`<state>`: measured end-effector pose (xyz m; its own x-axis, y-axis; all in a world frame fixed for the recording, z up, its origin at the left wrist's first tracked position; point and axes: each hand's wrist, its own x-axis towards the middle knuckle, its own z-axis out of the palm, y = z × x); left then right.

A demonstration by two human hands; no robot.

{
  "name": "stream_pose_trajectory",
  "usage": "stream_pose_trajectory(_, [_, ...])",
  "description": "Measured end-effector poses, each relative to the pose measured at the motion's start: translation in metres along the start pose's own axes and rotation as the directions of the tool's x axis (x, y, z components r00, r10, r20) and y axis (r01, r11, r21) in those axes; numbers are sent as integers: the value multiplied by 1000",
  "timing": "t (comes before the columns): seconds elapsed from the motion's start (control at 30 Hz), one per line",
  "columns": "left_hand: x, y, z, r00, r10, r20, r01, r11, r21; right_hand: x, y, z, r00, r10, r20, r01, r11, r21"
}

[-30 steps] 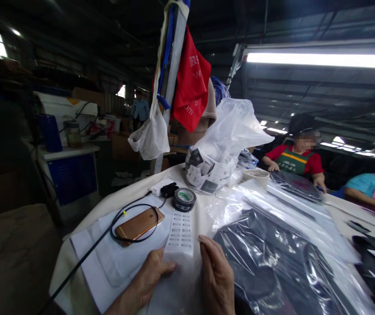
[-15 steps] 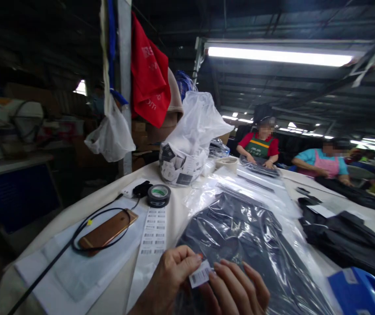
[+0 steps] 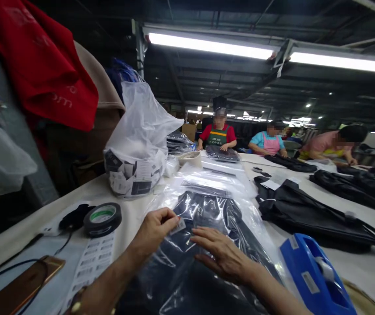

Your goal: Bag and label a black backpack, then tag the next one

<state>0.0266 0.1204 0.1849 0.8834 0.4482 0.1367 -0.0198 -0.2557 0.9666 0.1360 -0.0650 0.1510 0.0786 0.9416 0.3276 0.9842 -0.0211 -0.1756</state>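
Centrally, the left hand (image 3: 153, 229) pinches a small barcode sticker (image 3: 181, 225) between thumb and fingers, holding it against the clear bag of dark clothing (image 3: 214, 205) on the worktop (image 3: 26, 225); the right hand (image 3: 222, 256) lies open, fingers flat on that bag

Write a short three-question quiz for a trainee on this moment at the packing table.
1. True or false: the left hand pinches a small label over the bag.
2. What lies under the flat right hand? A) the bagged dark garment B) a cardboard box C) a pair of scissors
3. Fill in: the black tape roll lies on the person's ___ side of the left hand.

Key: 1 true; 2 A; 3 left.
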Motion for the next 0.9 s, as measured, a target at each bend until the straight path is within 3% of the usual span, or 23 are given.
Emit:
stream_pose_trajectory(0.13, [76, -13, 36, 973, -42, 227, 41, 999, 7, 4, 47, 28, 987, 70, 144, -80, 995, 65])
stream_pose_trajectory(0.23, [122, -34, 65, 935, -85, 343, 80, 996, 31, 2, 55, 46, 977, 69, 200, -107, 977, 185])
stream_pose_trajectory(0.33, [151, -60, 85, 902, -109, 417, 97, 994, 50, -1, 60, 57, 951, 55, 304, -136, 958, 252])
stream_pose_trajectory(0.4, [161, -77, 93, 890, -124, 438, 107, 992, 63, -4, 66, 65, 951, 47, 307, -131, 957, 259])
stream_pose_trajectory(0.53, [166, -98, 99, 879, -149, 452, 118, 988, 97, -10, 77, 87, 988, 16, 155, -52, 971, 234])
stream_pose_trajectory(0.67, [168, -105, 102, 874, -145, 464, 100, 988, 119, -15, 79, 100, 996, 6, 90, -22, 982, 186])
stream_pose_trajectory(0.9, [178, -114, 111, 859, -119, 498, 14, 978, 209, -18, 80, 105, 997, 28, 71, -41, 980, 193])
